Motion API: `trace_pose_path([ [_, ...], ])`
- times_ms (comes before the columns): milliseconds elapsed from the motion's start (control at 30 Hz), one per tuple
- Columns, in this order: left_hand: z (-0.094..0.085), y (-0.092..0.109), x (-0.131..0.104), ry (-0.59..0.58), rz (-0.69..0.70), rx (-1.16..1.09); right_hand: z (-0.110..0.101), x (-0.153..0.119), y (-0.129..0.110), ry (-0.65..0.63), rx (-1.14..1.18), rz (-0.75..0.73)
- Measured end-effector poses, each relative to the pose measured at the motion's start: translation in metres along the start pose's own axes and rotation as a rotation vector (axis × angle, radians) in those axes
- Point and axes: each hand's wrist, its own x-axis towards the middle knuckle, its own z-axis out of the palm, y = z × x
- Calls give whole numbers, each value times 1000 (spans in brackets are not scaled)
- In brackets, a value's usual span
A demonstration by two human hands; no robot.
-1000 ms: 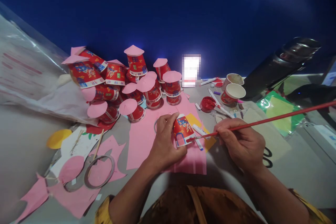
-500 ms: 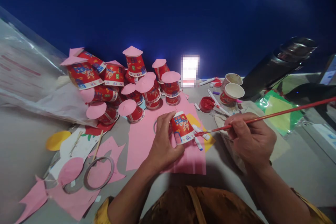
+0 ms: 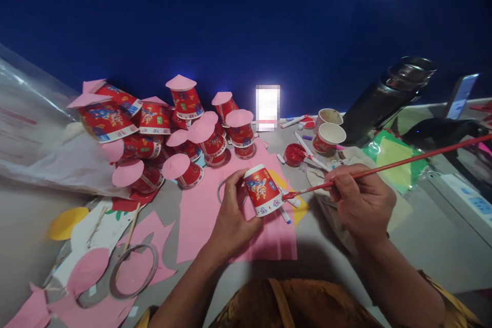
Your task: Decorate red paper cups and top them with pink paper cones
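Observation:
My left hand [image 3: 234, 215] is closed around a red printed paper cup [image 3: 262, 192], tilted with its white band toward me. The band carries small blue-purple flower marks and red dots. Between the fingers and thumb of my right hand [image 3: 363, 202] is a long red paintbrush [image 3: 415, 157]. Its red-coated bristles are at the cup's white band, on the right side; whether they touch it I cannot tell. Below the cup lies a pink paper sheet [image 3: 203, 236]. A small pot of red paint [image 3: 294, 155] stands beyond the brush tip.
Red cups with pink cone tops [image 3: 183, 97] are piled at the back left. Two paper cups [image 3: 331, 136], a black thermos [image 3: 378, 100] and markers stand or lie at the back right. A tape roll [image 3: 134, 271] rests on pink scraps at left; a power strip [image 3: 467, 205] is at right.
My left hand has turned the cup, so a different part of its print faces me. The brush tip stays by the white band. The whole view has shifted slightly.

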Motion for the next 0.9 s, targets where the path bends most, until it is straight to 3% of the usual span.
trace_pose_path([
  [367, 3, -1, 0, 13, -11, -28, -3, -2, 2, -47, 9, -35],
  [567, 4, -2, 1, 24, -11, -33, -4, -1, -3, -53, -116, -58],
  [900, 4, -4, 1, 16, -5, -21, -3, 0, -4, 18, 12, -7],
])
